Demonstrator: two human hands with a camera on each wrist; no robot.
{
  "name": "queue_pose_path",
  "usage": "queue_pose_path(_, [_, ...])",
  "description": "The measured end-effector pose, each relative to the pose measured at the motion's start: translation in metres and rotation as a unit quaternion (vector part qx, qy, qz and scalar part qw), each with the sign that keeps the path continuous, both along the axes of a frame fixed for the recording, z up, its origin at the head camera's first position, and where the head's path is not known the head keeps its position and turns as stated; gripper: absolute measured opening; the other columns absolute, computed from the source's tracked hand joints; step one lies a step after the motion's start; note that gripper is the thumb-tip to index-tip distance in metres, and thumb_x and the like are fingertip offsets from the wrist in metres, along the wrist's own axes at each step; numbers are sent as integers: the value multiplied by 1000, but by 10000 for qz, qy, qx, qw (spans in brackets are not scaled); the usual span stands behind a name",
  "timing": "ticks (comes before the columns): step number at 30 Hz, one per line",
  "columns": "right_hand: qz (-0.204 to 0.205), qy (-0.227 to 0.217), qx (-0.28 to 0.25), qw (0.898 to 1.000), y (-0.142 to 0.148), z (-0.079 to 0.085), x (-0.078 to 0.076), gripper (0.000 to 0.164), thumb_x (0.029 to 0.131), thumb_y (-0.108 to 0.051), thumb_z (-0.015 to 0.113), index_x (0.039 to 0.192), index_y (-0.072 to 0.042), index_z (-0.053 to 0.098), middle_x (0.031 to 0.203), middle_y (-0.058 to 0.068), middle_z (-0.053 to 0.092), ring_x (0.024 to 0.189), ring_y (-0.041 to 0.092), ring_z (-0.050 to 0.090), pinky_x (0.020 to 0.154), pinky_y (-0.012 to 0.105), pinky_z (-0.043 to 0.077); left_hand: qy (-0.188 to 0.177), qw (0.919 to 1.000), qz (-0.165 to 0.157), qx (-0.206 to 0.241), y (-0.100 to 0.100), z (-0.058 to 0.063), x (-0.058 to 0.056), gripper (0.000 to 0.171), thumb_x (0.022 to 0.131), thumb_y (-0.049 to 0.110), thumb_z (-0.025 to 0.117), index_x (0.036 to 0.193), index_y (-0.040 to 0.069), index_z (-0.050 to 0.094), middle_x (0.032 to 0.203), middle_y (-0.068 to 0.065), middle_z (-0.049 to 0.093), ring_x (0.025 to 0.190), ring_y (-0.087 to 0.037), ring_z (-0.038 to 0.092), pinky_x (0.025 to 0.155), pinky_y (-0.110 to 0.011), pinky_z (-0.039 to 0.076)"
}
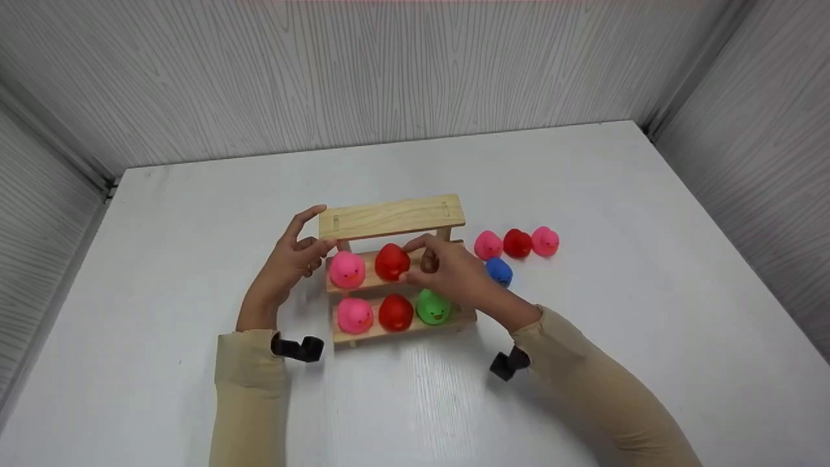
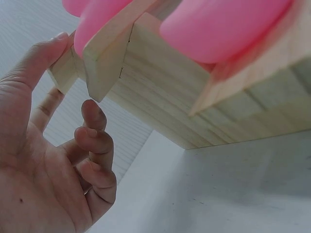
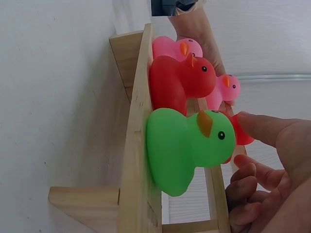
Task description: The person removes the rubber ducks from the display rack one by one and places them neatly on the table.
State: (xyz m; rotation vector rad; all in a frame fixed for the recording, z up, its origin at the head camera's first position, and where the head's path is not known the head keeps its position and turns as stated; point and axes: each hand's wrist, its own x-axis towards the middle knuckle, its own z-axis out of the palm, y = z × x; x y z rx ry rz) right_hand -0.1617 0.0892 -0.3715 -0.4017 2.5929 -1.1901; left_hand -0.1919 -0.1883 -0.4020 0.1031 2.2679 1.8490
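Note:
A small three-tier wooden rack [image 1: 392,217] stands on the white table. My left hand [image 1: 285,263] holds the left end of its top board between thumb and index finger, the other fingers curled below. On the middle tier, my right hand [image 1: 457,272] pinches a red rubber duck [image 1: 391,258] between thumb and index finger. Left of that duck sits a pink duck [image 1: 347,270]. The bottom tier carries a pink duck [image 1: 355,316], a red duck [image 1: 395,312] and a green duck [image 3: 167,148]. In the right wrist view, the green duck partly hides the pinched one.
Right of the rack, a pink duck [image 1: 487,245], a red duck [image 1: 517,243] and another pink duck [image 1: 545,240] form a row on the table. A blue duck [image 1: 499,271] sits in front of them, close to my right forearm. Grey wood-grain panels [image 1: 389,71] enclose the table.

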Motion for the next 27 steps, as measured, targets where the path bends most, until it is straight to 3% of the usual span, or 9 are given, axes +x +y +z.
queue_pose_path(27, [4, -14, 167, 9999, -8, 3, 0, 52, 84, -33, 75, 130, -21, 55, 82, 0, 55, 75, 14, 51, 59, 24, 39, 15, 10000, 18, 16, 0, 0, -2, 65, 94, 26, 64, 149, 26, 29, 76, 0, 45, 63, -10, 36, 57, -23, 29])
